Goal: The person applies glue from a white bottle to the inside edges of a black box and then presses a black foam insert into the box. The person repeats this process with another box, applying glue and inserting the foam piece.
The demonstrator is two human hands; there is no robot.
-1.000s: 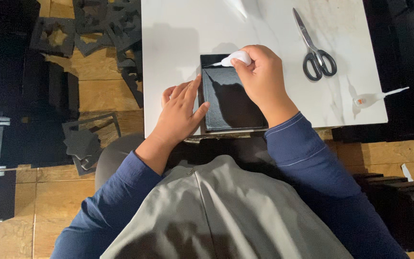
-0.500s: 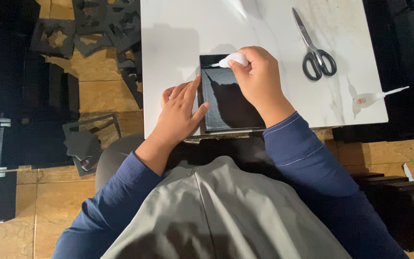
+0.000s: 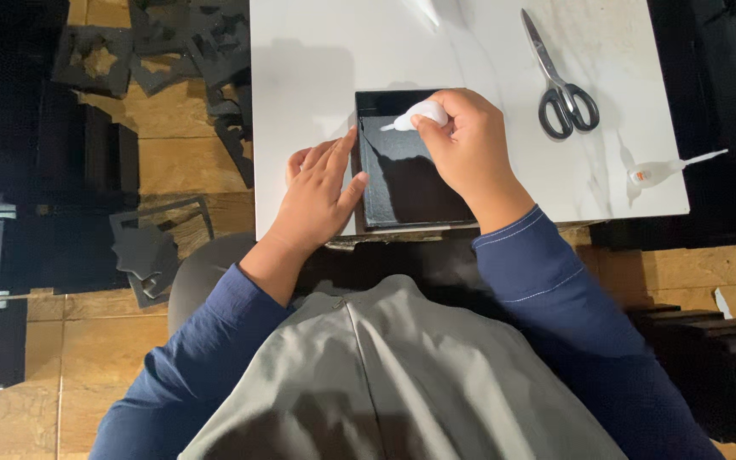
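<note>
A shallow black square box point(image 3: 402, 183) lies near the front edge of a white table point(image 3: 317, 77). My left hand point(image 3: 321, 196) rests flat against the box's left side, fingers spread, steadying it. My right hand point(image 3: 466, 149) holds a small white glue tube point(image 3: 415, 117) with its nozzle pointed left at the box's upper left inside corner. Blue sleeves cover both my arms.
Black-handled scissors point(image 3: 560, 81) lie at the table's back right. A second clear glue tube point(image 3: 670, 170) lies near the right edge. Black foam offcuts point(image 3: 155, 247) and dark boxes point(image 3: 726, 366) are scattered on the wooden floor on both sides.
The glue tube in my right hand has shifted slightly along the top edge of the box. My left hand stays in place.
</note>
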